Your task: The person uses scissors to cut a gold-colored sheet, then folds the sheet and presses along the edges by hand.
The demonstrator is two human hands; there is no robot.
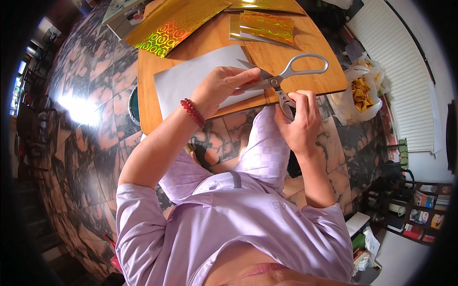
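A pair of metal scissors (pixel 273 81) is held over the near edge of a wooden table, with blades and handles spread apart. My left hand (pixel 227 84), with a red bead bracelet at the wrist, pinches the blades between thumb and fingers. Around the lower handle loop are the fingers of my right hand (pixel 302 119), while the upper loop is free. Beneath my left hand a white sheet (pixel 189 73) lies on the tabletop. Farther back are a large shiny gold patterned sheet (pixel 171 30) and smaller gold pieces (pixel 268 26), some with a white underside.
The wooden table (pixel 304 39) has a rounded right side. Beyond it, a plastic bag (pixel 361 94) with crumpled gold material stands on the right. A dark green bin (pixel 133 105) is partly hidden at the table's left edge. Shelves with various items (pixel 417 211) stand at lower right.
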